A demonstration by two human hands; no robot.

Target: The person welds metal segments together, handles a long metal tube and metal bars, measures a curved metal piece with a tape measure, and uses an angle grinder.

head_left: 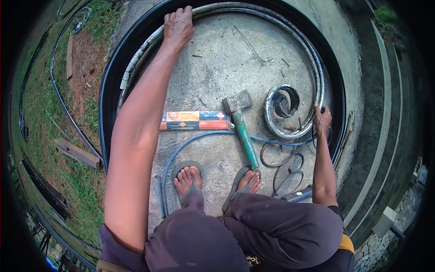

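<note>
Against the left fingers point(179, 14) and right fingers point(318, 110) curls a silvery metal bar point(320, 85).

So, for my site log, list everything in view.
Curled bar: one, silver, inside hoop
Hoop: one, black, around bar
Hammer: one, green and grey, central
Packet: one, orange-black, left of hammer
Cable: one, blue, across concrete
Scraps: several, dark, on concrete
Wire: unclear, dark, right of hammer
Tube: one, blue-grey, lower right
Wood: two plus, brown, left
Grass: patch, green, left
Cords: several, dark, on grass
Sandals: two, grey, on feet
Trousers: pair, dark, bottom
Feet: two, in sandals
Left hand: one, on upper bar
Right hand: one, on bar's right
</note>
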